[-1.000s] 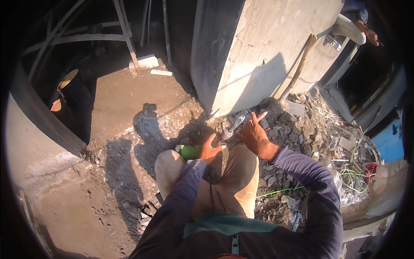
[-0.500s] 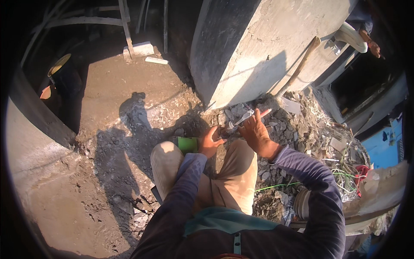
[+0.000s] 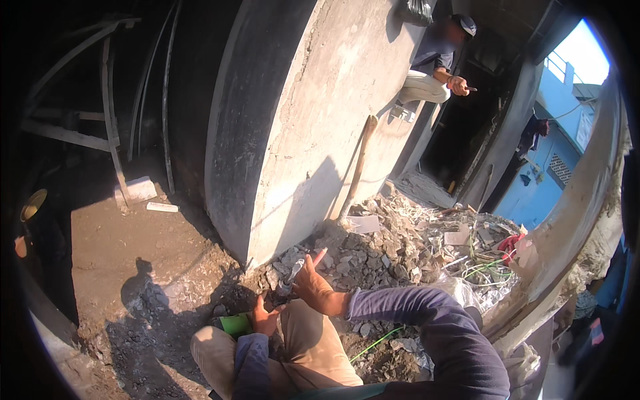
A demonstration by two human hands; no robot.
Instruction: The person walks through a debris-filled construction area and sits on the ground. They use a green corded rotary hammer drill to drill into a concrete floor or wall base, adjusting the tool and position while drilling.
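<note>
My left hand [image 3: 265,316] is low in the head view beside a green object [image 3: 235,325], thumb and fingers curved apart with a gap between them. Just right and above it, my right hand [image 3: 310,287] has fingers stretched upward beside a small pale metallic item [image 3: 293,272]; I cannot tell whether they touch it. My bent knees in tan trousers sit just below both hands, over broken concrete [image 3: 373,253].
A plastered column [image 3: 300,120] rises ahead, with a wooden post [image 3: 360,160] leaning there. A co-worker [image 3: 430,87] sits upper right, holding something thin. Planks [image 3: 110,100] and a dark drum [image 3: 43,227] are left; tangled wires [image 3: 480,263] lie right.
The view has swung up and rightward, bringing more of the co-worker and blue building into frame. My hands appear lower and further left, in much the same pose beside the same items.
</note>
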